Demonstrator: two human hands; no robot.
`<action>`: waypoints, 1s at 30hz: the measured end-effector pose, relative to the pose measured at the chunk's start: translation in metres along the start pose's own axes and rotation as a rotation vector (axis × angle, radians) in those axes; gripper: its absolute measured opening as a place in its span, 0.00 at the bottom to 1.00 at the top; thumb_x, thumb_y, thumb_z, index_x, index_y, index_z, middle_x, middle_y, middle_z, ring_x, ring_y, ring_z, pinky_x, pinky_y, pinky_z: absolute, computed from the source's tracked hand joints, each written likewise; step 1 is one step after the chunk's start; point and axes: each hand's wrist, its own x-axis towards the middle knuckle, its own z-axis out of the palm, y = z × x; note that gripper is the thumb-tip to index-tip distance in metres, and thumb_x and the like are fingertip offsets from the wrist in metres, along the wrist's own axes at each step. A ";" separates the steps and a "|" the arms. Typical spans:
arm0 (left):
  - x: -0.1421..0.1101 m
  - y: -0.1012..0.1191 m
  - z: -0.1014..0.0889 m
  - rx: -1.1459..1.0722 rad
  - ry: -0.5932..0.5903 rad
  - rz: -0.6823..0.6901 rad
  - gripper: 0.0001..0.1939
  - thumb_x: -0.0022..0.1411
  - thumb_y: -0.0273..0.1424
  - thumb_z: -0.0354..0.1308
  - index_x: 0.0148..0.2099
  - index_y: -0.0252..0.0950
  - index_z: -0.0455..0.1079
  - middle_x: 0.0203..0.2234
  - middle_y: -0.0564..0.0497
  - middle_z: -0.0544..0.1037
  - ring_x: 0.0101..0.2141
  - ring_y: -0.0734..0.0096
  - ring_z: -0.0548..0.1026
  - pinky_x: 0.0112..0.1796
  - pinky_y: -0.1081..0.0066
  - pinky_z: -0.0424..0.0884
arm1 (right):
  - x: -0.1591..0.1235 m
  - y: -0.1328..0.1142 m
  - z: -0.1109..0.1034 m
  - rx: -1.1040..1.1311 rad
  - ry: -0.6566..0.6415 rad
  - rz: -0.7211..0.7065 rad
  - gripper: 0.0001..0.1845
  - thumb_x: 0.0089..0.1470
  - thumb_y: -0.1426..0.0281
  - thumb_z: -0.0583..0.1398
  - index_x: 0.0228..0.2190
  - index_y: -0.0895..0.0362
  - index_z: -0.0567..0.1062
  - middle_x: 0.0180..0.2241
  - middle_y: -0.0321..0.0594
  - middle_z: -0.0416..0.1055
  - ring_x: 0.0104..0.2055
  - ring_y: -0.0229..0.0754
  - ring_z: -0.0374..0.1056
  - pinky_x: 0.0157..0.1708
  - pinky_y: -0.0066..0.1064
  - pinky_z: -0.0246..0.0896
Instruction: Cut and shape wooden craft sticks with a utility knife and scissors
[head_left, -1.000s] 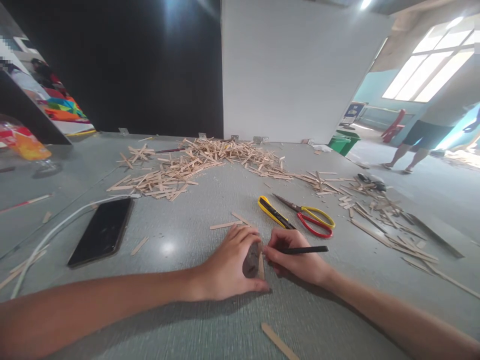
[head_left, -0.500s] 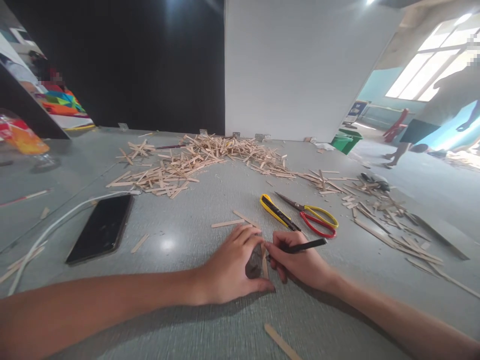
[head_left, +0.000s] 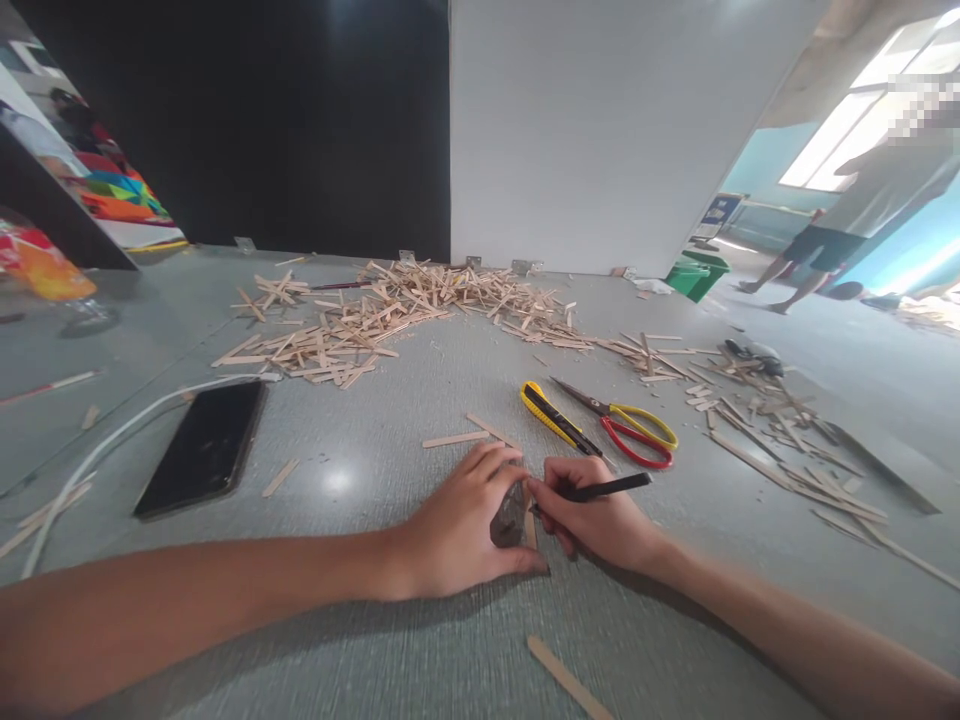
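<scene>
My left hand (head_left: 461, 530) is curved on the table, fingertips at the far end and thumb at the near end of a wooden craft stick (head_left: 531, 530), pressing it down. A dark grey, smooth-looking piece (head_left: 508, 520) shows under its arched palm; its kind I cannot make out. My right hand (head_left: 600, 520) is closed around a black pen (head_left: 613, 487), tip down against the stick's right side. Just beyond the hands lie a yellow-and-black utility knife (head_left: 559, 418) and scissors (head_left: 637, 435) with red and yellow handles. Another craft stick (head_left: 566, 678) lies nearer me.
A heap of craft sticks (head_left: 450, 290) spreads across the back of the table. More sticks and a long metal blade (head_left: 885, 470) are at right. A phone (head_left: 202, 450), white cable (head_left: 97, 455) and drink bottle (head_left: 49, 270) occupy the left. A person (head_left: 862, 210) stands beyond.
Both hands stay almost in place, with the pen still at the stick. The view has tilted slightly, and the person in the background at right has shifted position.
</scene>
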 end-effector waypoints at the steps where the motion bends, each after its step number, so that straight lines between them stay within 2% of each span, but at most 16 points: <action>1: 0.000 0.000 0.000 0.004 0.000 -0.001 0.40 0.47 0.46 0.79 0.58 0.37 0.70 0.61 0.38 0.69 0.65 0.42 0.63 0.64 0.43 0.63 | 0.000 0.000 0.000 -0.002 0.001 -0.002 0.22 0.65 0.58 0.60 0.22 0.54 0.64 0.17 0.31 0.69 0.13 0.32 0.64 0.11 0.21 0.53; 14: 0.000 0.000 -0.001 0.018 -0.014 -0.017 0.41 0.48 0.46 0.79 0.59 0.36 0.69 0.62 0.37 0.69 0.66 0.42 0.63 0.65 0.42 0.62 | 0.000 0.004 -0.001 -0.003 0.001 -0.001 0.22 0.65 0.57 0.60 0.23 0.53 0.65 0.17 0.30 0.68 0.13 0.32 0.63 0.11 0.21 0.54; 30: -0.001 -0.002 0.001 0.019 0.002 0.013 0.39 0.49 0.49 0.77 0.58 0.36 0.70 0.61 0.38 0.69 0.65 0.44 0.63 0.65 0.45 0.62 | 0.000 0.002 0.000 -0.011 0.008 -0.007 0.20 0.65 0.62 0.61 0.23 0.53 0.65 0.16 0.29 0.67 0.13 0.32 0.63 0.12 0.21 0.51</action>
